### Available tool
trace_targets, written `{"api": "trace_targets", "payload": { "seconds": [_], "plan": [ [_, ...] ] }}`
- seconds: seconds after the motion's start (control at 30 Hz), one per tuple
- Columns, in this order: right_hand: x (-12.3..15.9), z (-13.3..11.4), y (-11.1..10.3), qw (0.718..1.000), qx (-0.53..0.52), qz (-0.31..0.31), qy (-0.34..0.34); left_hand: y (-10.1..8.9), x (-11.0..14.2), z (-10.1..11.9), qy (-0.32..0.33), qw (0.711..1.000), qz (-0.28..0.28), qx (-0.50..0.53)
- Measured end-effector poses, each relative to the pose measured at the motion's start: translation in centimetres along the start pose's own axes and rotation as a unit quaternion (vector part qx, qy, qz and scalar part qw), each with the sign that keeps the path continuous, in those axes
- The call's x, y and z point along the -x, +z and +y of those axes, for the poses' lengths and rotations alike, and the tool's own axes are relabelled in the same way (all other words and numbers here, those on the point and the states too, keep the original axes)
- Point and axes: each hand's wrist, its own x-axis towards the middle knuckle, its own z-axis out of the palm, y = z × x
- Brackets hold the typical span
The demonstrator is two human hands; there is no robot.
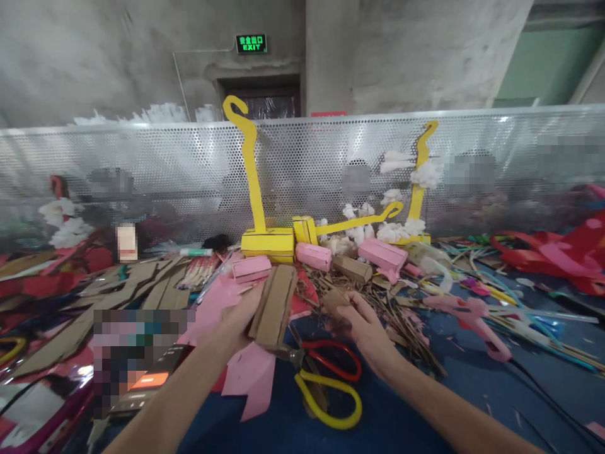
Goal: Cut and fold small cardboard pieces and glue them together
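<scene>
Blue surface, crowded, mesh screen along its far edge. Toward the left edge: flat cardboard strips, overlapping, pixelated patch just beside them. Next, a white-and-green tube lying near the far edge. Left hand comes in from the near left corner, grasping a brown cardboard box, long and narrow, tilted, above the middle of the surface. Pink paper lies below that hand. Beyond it, a pink box, then a yellow box at the far edge with a tall yellow hook standing up from it. Scissors, one red handle, one yellow, lie near the middle of the near edge, handles spread, between the arms. Farther back, a smaller yellow block with a second hook slanting low to the right; second pink box just in front. Right hand bent over a small cardboard piece; blurred, can't tell if gripped or only touched. Past it: loose brown cardboard box, third pink box, thin scraps, white-flowered yellow hook upright at the far edge. Pink glue gun lies right of the scraps; red ribbons heaped toward the far right corner.
</scene>
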Motion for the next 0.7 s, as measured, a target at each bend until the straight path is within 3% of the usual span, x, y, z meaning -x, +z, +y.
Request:
{"api": "trace_targets", "payload": {
  "seconds": [0.1, 0.17, 0.23, 0.47, 0.7],
  "plan": [
    [0.0, 0.2, 0.1, 1.0, -0.015, -0.003, 0.012, -0.2, 0.8, -0.4, -0.113, 0.987, -0.066, 0.098],
    [0.0, 0.3, 0.0, 1.0, -0.021, -0.007, 0.016, 0.0, 1.3, -0.5, -0.15, 0.963, -0.096, 0.203],
    [0.1, 0.4, -0.1, 0.999, -0.026, -0.012, 0.021, 0.4, 1.7, -0.5, -0.147, 0.957, -0.077, 0.237],
    [0.2, 0.5, -0.3, 0.999, 0.016, -0.022, 0.022, 2.1, 2.7, -0.1, -0.084, 0.975, -0.022, 0.204],
    [-0.1, 0.4, -0.6, 0.999, 0.047, -0.01, 0.008, 2.2, 3.8, -0.3, -0.124, 0.968, -0.065, 0.206]
  ]
}}
